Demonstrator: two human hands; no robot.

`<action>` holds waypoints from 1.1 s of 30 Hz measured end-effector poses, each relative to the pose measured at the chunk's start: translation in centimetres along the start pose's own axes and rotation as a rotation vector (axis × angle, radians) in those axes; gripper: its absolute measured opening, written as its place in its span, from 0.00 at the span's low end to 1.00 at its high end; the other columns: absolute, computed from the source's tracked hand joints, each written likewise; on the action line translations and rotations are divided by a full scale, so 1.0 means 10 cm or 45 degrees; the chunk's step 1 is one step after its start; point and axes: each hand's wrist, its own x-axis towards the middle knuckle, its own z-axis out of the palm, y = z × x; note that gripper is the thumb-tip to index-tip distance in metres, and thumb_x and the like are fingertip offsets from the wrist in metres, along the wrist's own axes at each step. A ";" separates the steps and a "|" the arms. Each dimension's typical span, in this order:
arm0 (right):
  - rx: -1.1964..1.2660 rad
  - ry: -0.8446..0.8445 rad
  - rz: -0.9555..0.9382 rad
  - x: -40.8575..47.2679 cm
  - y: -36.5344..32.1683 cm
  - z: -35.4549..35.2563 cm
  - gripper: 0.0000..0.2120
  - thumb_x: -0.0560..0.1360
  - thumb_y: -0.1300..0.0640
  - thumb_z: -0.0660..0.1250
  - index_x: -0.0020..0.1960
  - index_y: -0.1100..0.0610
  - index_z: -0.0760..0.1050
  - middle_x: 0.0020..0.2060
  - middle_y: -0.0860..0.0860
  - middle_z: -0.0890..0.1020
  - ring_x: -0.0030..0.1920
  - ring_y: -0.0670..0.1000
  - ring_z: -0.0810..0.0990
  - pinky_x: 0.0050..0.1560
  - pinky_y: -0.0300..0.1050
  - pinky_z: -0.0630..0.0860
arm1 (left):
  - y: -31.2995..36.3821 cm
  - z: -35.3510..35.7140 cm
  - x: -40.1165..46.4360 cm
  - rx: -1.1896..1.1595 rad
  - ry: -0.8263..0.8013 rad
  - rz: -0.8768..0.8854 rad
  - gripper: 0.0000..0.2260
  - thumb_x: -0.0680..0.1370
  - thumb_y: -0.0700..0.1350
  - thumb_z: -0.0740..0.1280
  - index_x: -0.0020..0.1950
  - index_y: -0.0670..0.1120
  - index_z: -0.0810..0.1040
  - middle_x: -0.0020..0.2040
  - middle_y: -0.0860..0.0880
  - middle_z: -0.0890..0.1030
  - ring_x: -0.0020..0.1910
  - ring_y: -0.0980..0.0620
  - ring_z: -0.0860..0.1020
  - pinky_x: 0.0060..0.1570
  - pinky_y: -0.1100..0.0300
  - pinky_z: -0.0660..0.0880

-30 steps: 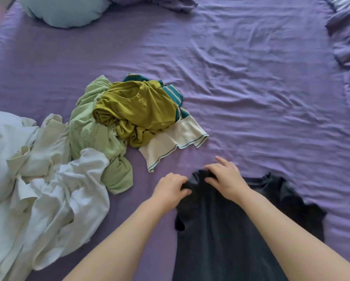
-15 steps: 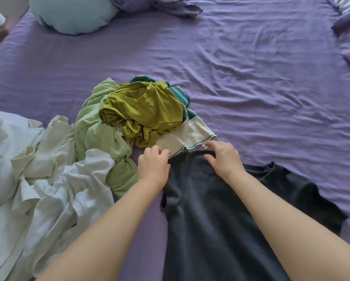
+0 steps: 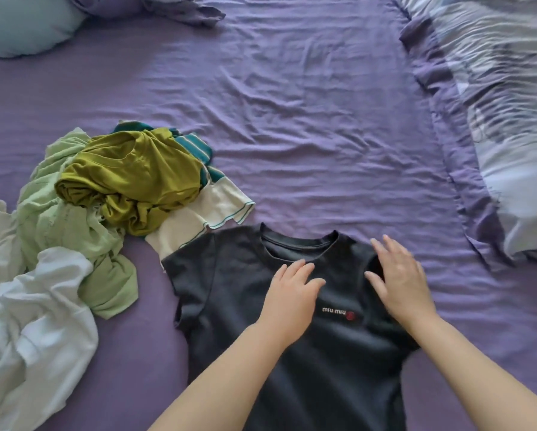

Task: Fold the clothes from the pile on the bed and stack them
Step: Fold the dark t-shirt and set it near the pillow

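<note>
A dark grey T-shirt lies spread flat on the purple bed sheet, collar away from me, with a small logo on the chest. My left hand rests flat on the chest just below the collar, fingers straight. My right hand lies flat over the shirt's right shoulder, fingers spread. To the left sits the pile: an olive garment on top of a light green one, a teal-striped cream piece and white clothes.
A pale blue pillow lies at the far left corner. A striped purple-and-white duvet is bunched along the right side. Wrinkled sheet stretches beyond the shirt.
Both hands released their grip on the shirt's top edge. The shirt now lies spread out with its collar and logo showing, and the hands rest flat on it.
</note>
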 end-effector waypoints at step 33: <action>0.617 0.114 0.401 -0.41 0.52 0.21 0.36 0.74 0.67 0.62 0.76 0.50 0.52 0.61 0.58 0.68 0.56 0.62 0.73 0.54 0.54 0.71 | 0.60 0.77 -0.41 0.392 -0.205 -0.167 0.23 0.76 0.56 0.61 0.70 0.51 0.72 0.71 0.43 0.70 0.70 0.40 0.69 0.64 0.36 0.67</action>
